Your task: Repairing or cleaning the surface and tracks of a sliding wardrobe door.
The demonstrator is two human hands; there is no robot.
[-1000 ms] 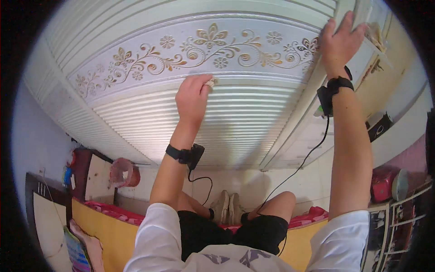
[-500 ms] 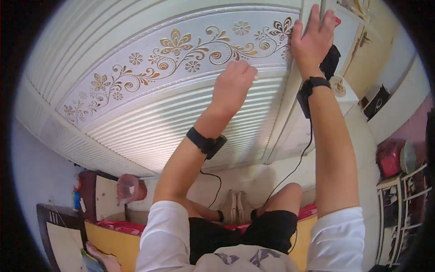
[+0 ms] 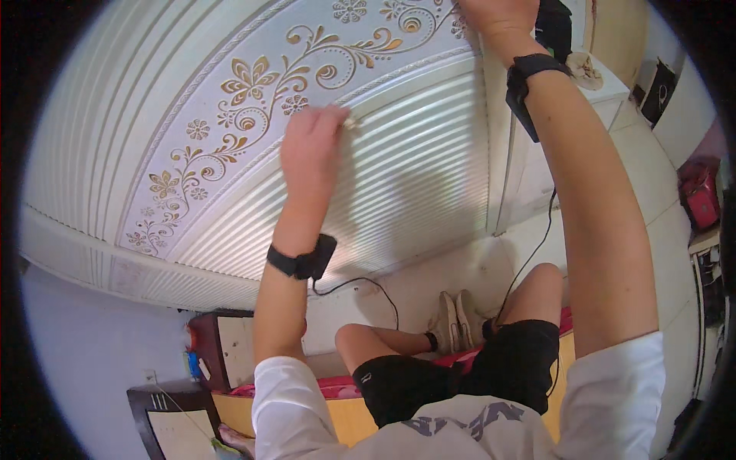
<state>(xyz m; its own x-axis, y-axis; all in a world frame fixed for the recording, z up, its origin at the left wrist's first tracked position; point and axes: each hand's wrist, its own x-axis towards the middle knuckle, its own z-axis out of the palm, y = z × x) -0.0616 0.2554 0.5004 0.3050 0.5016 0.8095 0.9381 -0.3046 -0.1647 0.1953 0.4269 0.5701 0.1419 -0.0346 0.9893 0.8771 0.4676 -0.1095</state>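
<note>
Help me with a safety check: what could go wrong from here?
The left hand might drop the small pale piece it holds. The slack cable from the left wristband could snag if that arm lifts. The right hand, partly cut off at the picture's upper edge, could leave view.

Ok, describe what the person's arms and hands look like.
The left hand and right hand are bare, without gloves. Black straps circle both wrists, left strap and right strap, each carrying a boxy black device. One thin black cable leads from the left device; another shows beside the right forearm. Short white sleeves cover the upper arms.
</note>
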